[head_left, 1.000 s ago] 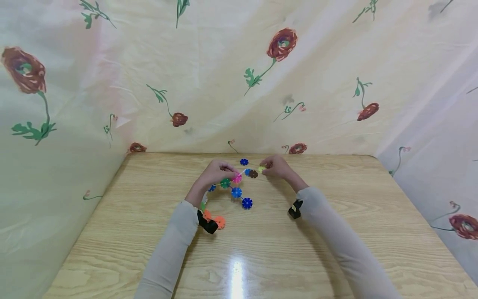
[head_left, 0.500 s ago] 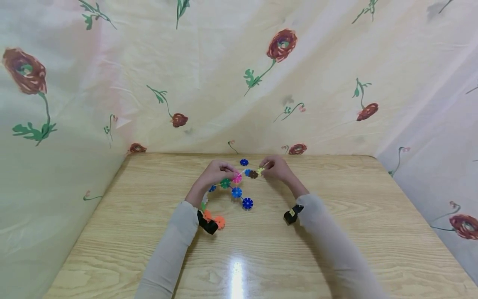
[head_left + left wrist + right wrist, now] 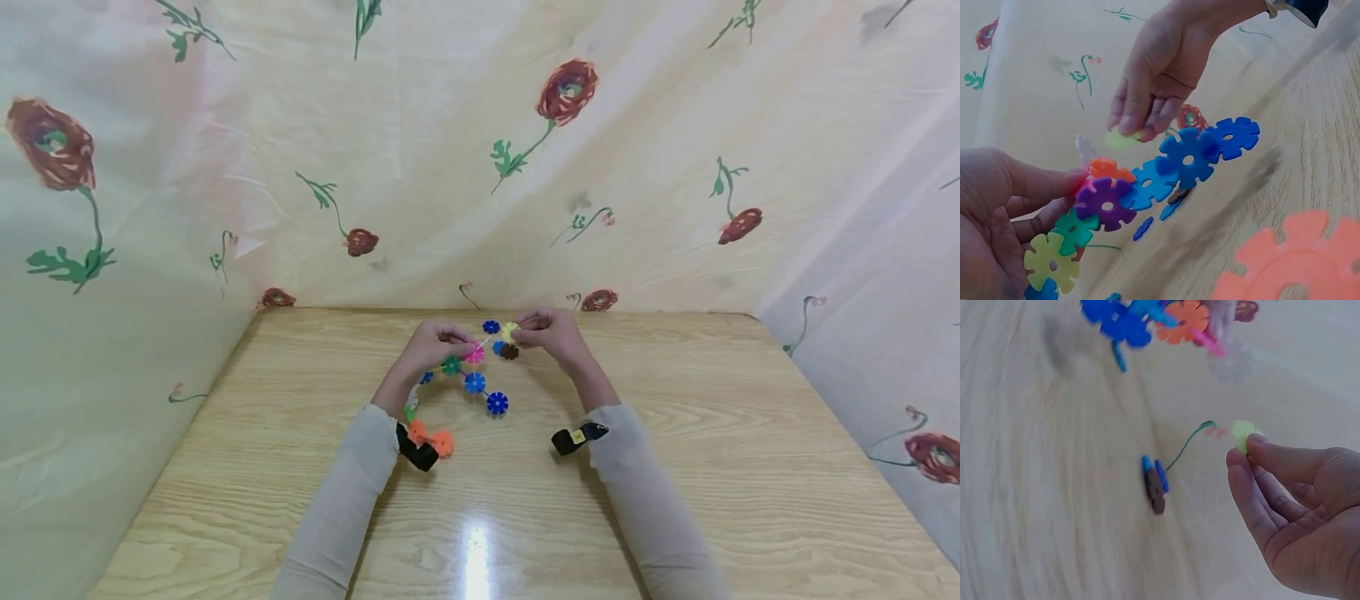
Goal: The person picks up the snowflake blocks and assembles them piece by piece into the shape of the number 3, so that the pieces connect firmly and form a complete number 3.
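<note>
My left hand (image 3: pixel 437 346) pinches a pink notched plastic disc (image 3: pixel 474 355) in a chain of interlocking snowflake discs held over the table. Purple (image 3: pixel 1106 205), green (image 3: pixel 1075 229), orange (image 3: pixel 1110 169) and several blue discs (image 3: pixel 1187 159) slot together around it. A clear whitish disc (image 3: pixel 1233 361) sticks out at the chain's far end. Between thumb and fingertips my right hand (image 3: pixel 553 340) holds a loose pale yellow disc (image 3: pixel 1242 434), raised a little to the right of that whitish disc and apart from it. Part of the chain is hidden behind my left hand and wrist.
A loose dark blue disc (image 3: pixel 491 327), a brown disc (image 3: pixel 510 352) and a lighter blue disc (image 3: pixel 498 347) lie on the wooden table (image 3: pixel 675 417) beyond the chain. Orange discs (image 3: pixel 442 444) sit near the left wrist strap. A flowered cloth (image 3: pixel 420 167) hangs behind.
My right hand has lifted the pale yellow disc from beside the brown disc and brought it left toward the chain. My left hand has stayed almost still, the chain rising slightly.
</note>
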`<action>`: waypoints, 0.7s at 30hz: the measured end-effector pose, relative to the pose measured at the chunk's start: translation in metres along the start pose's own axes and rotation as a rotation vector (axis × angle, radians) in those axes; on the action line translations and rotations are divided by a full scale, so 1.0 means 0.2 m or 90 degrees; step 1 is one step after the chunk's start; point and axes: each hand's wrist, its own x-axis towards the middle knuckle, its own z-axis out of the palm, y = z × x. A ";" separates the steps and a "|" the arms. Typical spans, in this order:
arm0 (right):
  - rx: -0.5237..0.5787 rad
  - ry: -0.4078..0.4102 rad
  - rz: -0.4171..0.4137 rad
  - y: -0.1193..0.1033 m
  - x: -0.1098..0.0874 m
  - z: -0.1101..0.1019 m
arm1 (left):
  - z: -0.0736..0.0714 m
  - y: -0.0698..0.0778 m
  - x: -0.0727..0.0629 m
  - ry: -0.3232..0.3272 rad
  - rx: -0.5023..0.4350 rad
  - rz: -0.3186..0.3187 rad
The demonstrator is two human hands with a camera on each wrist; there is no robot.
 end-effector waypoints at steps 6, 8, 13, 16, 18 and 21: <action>0.044 0.001 0.001 -0.03 -0.01 0.02 | 0.00 0.00 0.00 0.020 -0.005 -0.007; 0.045 0.001 0.003 -0.05 -0.02 0.03 | 0.00 -0.01 0.00 0.024 -0.009 -0.006; 0.045 -0.007 0.000 -0.07 -0.03 0.05 | 0.00 -0.01 0.01 0.024 -0.018 -0.003; 0.047 -0.011 -0.003 -0.07 -0.03 0.06 | 0.01 -0.01 0.01 0.023 -0.016 -0.004; 0.049 -0.011 -0.005 -0.07 -0.03 0.06 | 0.01 -0.01 0.01 0.022 -0.014 -0.002; 0.049 -0.011 -0.006 -0.07 -0.04 0.06 | 0.01 -0.01 0.01 0.023 -0.007 0.001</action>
